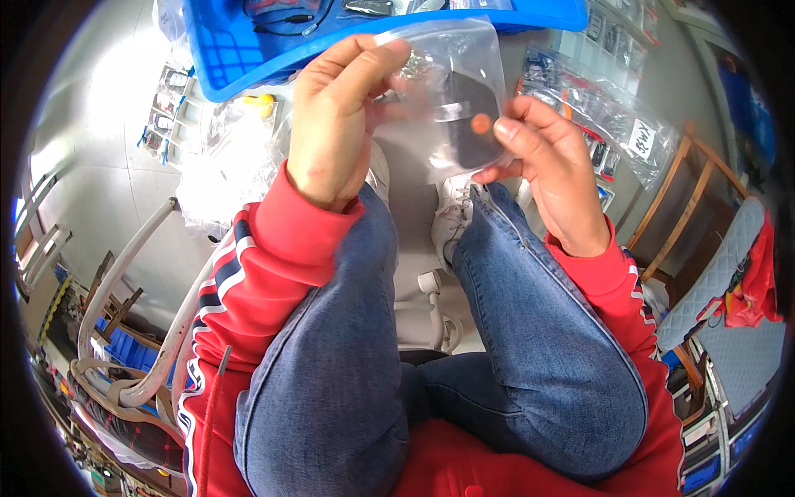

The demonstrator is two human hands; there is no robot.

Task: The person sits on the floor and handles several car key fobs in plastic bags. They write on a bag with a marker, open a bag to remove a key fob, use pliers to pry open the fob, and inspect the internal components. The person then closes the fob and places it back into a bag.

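Note:
Between my hands, above my knees, is a clear plastic zip bag [476, 50] with a flat dark rounded item [470, 137] inside. A small orange dot shows near the item's right edge. My left hand [339, 112] pinches the bag's upper left corner between thumb and fingers; some of its fingers are behind the bag and blurred. Lower down, my right hand [551, 157] grips the bag's right edge between thumb and fingertips. Small shiny bits show through the plastic beside my left fingertips, too blurred to name.
A blue plastic crate [224, 62] with a black cable [290, 18] and bagged items stands just beyond my hands. Clear plastic bags [228, 178] lie at the left. More bagged parts [571, 91] are at the right, near a wooden chair [675, 211]. A white metal chair frame [137, 248] stands left.

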